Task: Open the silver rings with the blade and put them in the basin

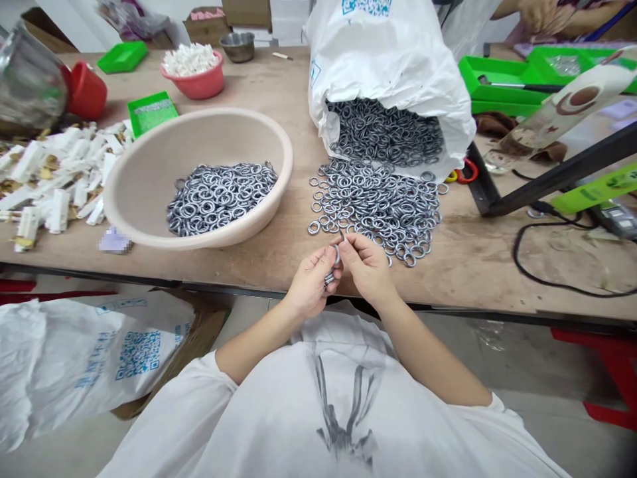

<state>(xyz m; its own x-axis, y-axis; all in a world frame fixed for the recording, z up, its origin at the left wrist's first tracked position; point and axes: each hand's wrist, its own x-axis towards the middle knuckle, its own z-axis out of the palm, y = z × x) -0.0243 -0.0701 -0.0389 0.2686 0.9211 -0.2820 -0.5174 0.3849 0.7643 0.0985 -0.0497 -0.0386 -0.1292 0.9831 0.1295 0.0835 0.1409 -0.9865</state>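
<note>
My left hand (pixel 314 280) is closed on a few grey metal rings (pixel 329 277), one of them raised between thumb and forefinger. Close against it, my right hand (pixel 369 267) is pinched at that raised ring. A small dark tip (pixel 342 235) shows at its fingers; what it belongs to I cannot make out. Just beyond my hands lies a spread pile of the same rings (pixel 383 206) on the table. It spills from the mouth of a white sack (pixel 383 60) lying on its side. Left of my hands stands a beige basin (pixel 199 126) with many rings (pixel 213 199) in it.
White plastic pieces (pixel 60 172) are heaped at the left. Behind the basin are a green tray (pixel 152 113), a red bowl (pixel 199 83) and a metal bowl (pixel 237 46). A black metal frame (pixel 557 172) and a cable (pixel 517 252) occupy the right. Another person's hands (pixel 542 13) appear top right.
</note>
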